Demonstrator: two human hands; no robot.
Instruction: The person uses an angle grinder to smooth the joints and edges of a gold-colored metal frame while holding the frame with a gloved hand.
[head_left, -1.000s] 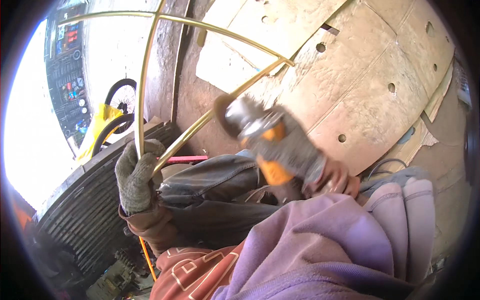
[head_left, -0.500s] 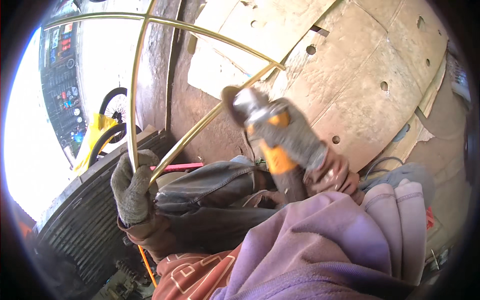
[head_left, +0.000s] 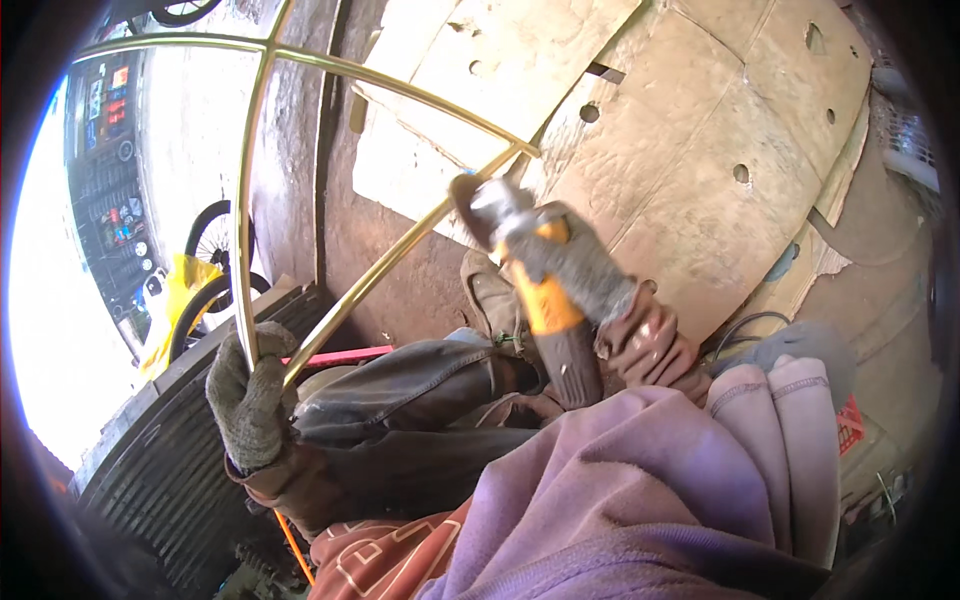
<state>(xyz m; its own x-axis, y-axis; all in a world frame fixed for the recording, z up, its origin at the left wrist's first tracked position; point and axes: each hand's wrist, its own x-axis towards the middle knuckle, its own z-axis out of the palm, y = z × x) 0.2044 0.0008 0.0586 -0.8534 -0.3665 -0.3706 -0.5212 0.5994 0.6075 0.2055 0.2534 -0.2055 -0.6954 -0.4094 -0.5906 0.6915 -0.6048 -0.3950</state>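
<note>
My left hand (head_left: 248,395), in a grey knit glove, is closed round the lower corner of a gold-coloured metal tube frame (head_left: 243,190), where two tubes meet. The frame rises from there, with a crossing of tubes at the upper left. My right hand (head_left: 575,265), gloved too, is wrapped round an orange and grey angle grinder (head_left: 550,305). The grinder's disc (head_left: 470,208) stands at the slanting tube, near its upper end; whether it touches the tube I cannot tell. Some blur lies over the grinder's head.
Flattened cardboard (head_left: 690,170) with holes covers the floor ahead and right. At left stand a ribbed dark metal panel (head_left: 170,470), a yellow bag (head_left: 180,300) and bicycle wheels (head_left: 212,235). My shoe (head_left: 493,290) is beyond my knees. A black cable (head_left: 745,325) lies at right.
The view has shifted, so most things sit slightly further left. The grinder's disc is a little nearer the upper end of the slanting tube. Both hands keep their holds.
</note>
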